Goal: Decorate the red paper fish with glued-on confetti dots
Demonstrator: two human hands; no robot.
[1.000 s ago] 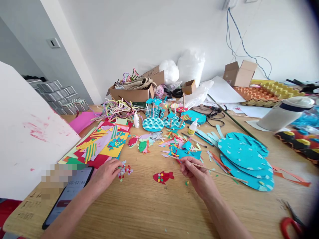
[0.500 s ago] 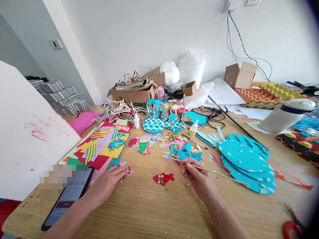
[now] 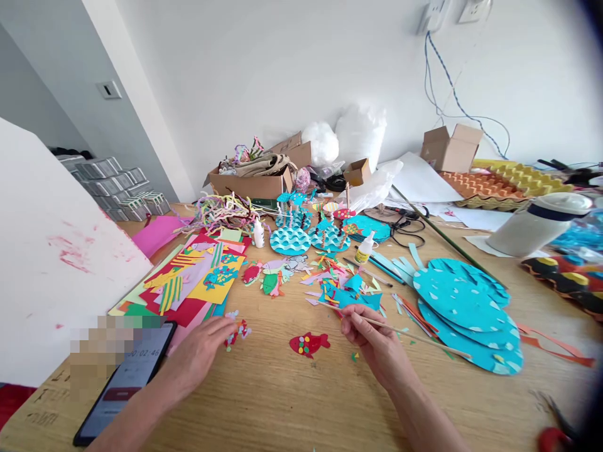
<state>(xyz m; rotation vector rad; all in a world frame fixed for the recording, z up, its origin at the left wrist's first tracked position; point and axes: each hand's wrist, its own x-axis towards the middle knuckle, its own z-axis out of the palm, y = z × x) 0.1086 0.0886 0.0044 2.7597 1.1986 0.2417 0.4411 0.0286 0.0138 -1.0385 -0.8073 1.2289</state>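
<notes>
My right hand (image 3: 372,336) is closed on a thin wooden stick (image 3: 424,339), held slantwise above the table with its thin end toward the left. On the table between my hands lies a red paper fish (image 3: 309,344) with yellow, green and pale dots on its body. My left hand (image 3: 207,345) rests at a small heap of coloured paper dots (image 3: 242,329), its fingers stretched out and partly over them. Whether a dot is under the fingertips is hidden. Several cut paper fish (image 3: 273,279) and coloured paper scraps (image 3: 351,292) lie beyond.
Coloured paper sheets (image 3: 188,282) and a phone (image 3: 127,383) lie at left. Glue bottles (image 3: 365,249) stand near wavy blue paper discs (image 3: 289,240). Larger blue paper rounds (image 3: 461,295), a white flask (image 3: 537,223) and scissors (image 3: 556,433) are at right. A cardboard box (image 3: 252,182) stands behind.
My view has shifted slightly, moving the scene a little in the picture. Both hands stay about where they were, the right still holding the wooden stick.
</notes>
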